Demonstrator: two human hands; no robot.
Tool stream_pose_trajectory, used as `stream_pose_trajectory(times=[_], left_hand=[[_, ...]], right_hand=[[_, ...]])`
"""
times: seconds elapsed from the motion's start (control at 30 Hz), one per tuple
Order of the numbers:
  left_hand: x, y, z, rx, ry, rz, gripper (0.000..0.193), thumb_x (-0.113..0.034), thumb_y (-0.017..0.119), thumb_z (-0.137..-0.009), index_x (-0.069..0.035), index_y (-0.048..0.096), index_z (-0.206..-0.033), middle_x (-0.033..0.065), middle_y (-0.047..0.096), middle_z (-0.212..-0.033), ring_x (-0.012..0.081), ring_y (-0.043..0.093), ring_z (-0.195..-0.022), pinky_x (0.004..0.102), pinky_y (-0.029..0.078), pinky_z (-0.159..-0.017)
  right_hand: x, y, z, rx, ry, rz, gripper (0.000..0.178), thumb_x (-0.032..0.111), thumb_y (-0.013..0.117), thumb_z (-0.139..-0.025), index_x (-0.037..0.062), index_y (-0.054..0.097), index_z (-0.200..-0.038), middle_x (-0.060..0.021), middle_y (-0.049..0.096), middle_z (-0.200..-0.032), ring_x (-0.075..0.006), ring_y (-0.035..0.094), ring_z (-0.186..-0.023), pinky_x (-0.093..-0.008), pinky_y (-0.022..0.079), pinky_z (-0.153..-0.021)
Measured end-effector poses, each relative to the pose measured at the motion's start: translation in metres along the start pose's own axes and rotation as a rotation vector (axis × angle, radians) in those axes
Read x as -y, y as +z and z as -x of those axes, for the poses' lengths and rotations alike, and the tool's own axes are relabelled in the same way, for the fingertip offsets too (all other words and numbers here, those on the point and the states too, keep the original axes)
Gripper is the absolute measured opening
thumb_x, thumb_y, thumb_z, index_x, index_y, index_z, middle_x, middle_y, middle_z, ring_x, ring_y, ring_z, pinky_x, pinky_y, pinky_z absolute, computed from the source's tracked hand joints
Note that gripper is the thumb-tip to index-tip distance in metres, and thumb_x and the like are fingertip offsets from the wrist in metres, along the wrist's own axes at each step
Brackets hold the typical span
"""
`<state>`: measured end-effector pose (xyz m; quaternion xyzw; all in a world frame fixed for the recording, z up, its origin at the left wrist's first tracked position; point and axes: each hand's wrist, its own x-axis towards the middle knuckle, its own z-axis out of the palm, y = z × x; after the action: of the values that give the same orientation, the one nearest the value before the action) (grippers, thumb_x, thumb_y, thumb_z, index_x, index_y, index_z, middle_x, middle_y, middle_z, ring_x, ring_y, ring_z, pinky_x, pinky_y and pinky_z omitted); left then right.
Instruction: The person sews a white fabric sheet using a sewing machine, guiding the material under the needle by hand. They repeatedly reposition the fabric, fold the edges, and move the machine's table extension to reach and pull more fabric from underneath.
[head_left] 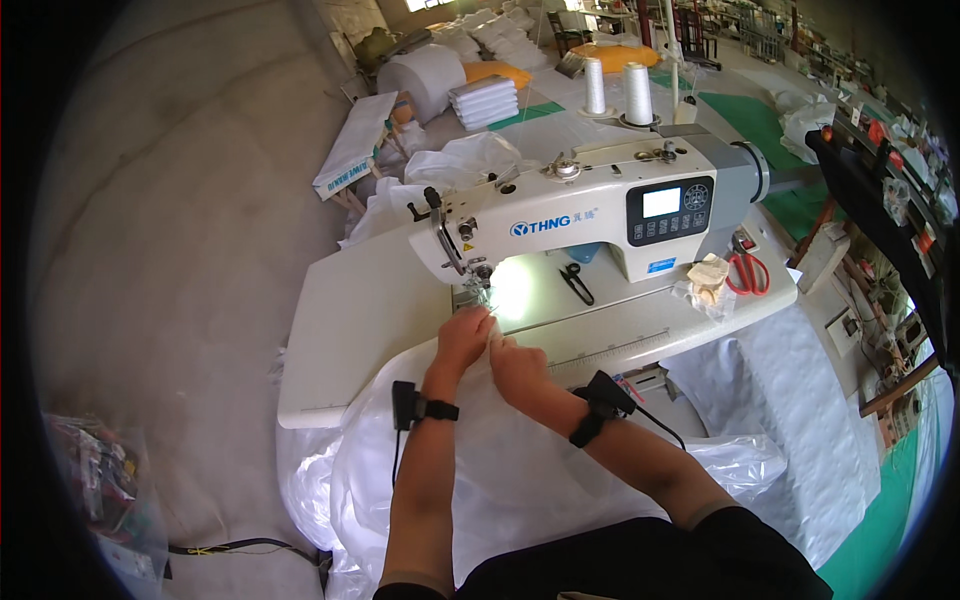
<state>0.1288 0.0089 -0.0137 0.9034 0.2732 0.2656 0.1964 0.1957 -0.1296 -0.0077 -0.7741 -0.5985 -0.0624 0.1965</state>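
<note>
A white sewing machine (pixel 590 205) stands on its pale table, its lamp lighting the area around the needle. Close in front of the presser foot (pixel 486 292), my left hand (pixel 463 338) is closed on the edge of a translucent white plastic sheet (pixel 400 480). My right hand (pixel 520 370) pinches the same sheet just to the right and nearer to me. Both sets of fingertips nearly meet, and they partly hide the edge they grip. From there the sheet drapes over the table's front edge toward my lap.
Black thread snips (pixel 577 284) lie under the machine arm. Red-handled scissors (pixel 748 273) and a cream-coloured lump (pixel 708 277) on plastic sit at the table's right. Two white thread cones (pixel 637 95) stand behind. A cluttered rack (pixel 880 170) rises at the right.
</note>
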Motion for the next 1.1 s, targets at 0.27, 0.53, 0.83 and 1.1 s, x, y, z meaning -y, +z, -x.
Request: stream_pose_trajectory(times=[0.27,0.53,0.83,1.1], left_hand=[[-0.001,0.005,-0.003,-0.33,0.118,-0.339,0.022,-0.01,0.057,-0.079,-0.007,0.058,-0.1,0.01,0.06,-0.095,0.03,0.055,-0.093,0.0427,0.042,-0.079],[-0.014,0.001,0.024,-0.115,0.254,-0.156,0.034,-0.001,0.059,-0.073,-0.008,0.063,-0.106,0.0076,0.061,-0.109,0.0279,0.056,-0.1,0.0381,0.043,-0.087],[0.019,-0.001,-0.001,-0.09,0.209,-0.13,0.035,0.003,0.054,-0.075,-0.007,0.063,-0.108,0.0098,0.06,-0.112,0.0289,0.055,-0.102,0.0378,0.043,-0.091],[0.032,0.005,-0.002,-0.2,0.133,-0.079,0.026,-0.001,0.059,-0.073,-0.004,0.068,-0.097,0.0114,0.064,-0.106,0.0281,0.059,-0.098,0.0353,0.047,-0.086]], right_hand=[[-0.016,0.009,-0.013,0.076,-0.003,-0.022,0.039,0.007,0.05,-0.079,-0.0062,0.051,-0.116,-0.0092,0.065,-0.079,-0.0218,0.066,-0.066,-0.0339,0.05,-0.054],[-0.009,0.009,-0.019,-0.025,0.058,-0.166,0.024,0.008,0.05,-0.081,-0.0024,0.054,-0.101,-0.0091,0.066,-0.076,-0.0215,0.066,-0.065,-0.0334,0.05,-0.054],[-0.002,0.014,-0.048,0.173,0.052,-0.095,0.04,0.01,0.049,-0.081,-0.0062,0.049,-0.118,-0.0094,0.067,-0.072,-0.0235,0.067,-0.067,-0.0332,0.051,-0.056],[-0.003,0.015,-0.055,0.203,0.092,-0.135,0.042,0.01,0.048,-0.082,-0.007,0.047,-0.121,-0.0109,0.067,-0.076,-0.0248,0.067,-0.07,-0.0354,0.051,-0.059]])
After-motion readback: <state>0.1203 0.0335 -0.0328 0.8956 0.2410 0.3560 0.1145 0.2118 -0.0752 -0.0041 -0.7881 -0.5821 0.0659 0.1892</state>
